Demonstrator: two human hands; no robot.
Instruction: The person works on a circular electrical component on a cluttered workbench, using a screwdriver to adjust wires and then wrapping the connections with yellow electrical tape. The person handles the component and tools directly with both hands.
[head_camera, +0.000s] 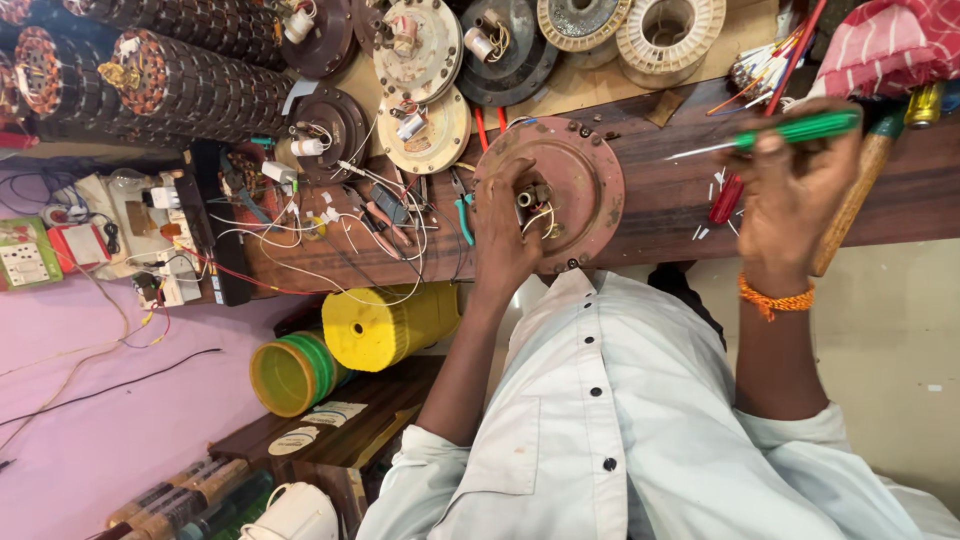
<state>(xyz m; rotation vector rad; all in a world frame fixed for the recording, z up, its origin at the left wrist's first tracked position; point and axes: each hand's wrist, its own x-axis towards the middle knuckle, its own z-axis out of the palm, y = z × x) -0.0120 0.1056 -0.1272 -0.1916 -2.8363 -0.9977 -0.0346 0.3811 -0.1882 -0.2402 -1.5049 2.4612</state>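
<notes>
A: Near the bench's (900, 200) front edge sits the round reddish motor cover (585, 190), left hand (505, 235) fingertips pinching its centre hub to steady it?

B: yep, right hand (790, 190) closed round a green screwdriver (790, 130) (tip raised clear)

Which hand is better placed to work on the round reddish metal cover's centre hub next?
Probably the right hand: it grips the green-handled screwdriver; the left hand rests on the round reddish metal cover.
</notes>
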